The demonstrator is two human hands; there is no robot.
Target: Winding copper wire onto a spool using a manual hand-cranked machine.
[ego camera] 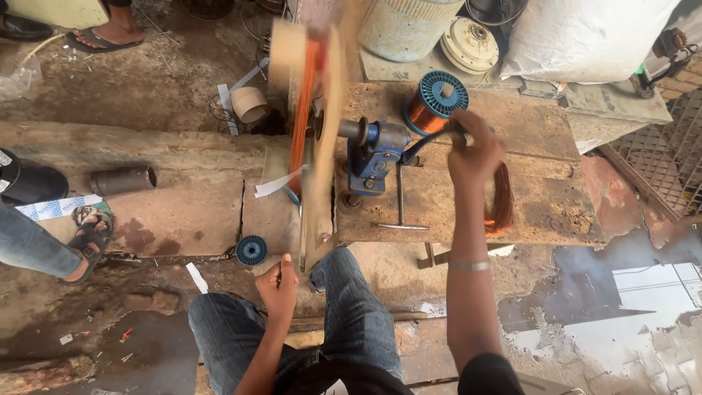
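Copper wire (301, 110) mid-winding on the blurred, spinning wooden former at 12 o'clock. Left hand (278, 287), nearest, pinches the thin strand to guide it. Right hand (474, 150), at 1 o'clock, is wrapped tight around the crank handle (431, 137) of the blue winder (373, 157) on the surface (541, 205). Next likely calls for steady cranking with even tension.

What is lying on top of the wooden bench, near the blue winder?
On the wooden bench stand the blue winder and a copper wire spool. The right hand grips the crank, covering its handle.
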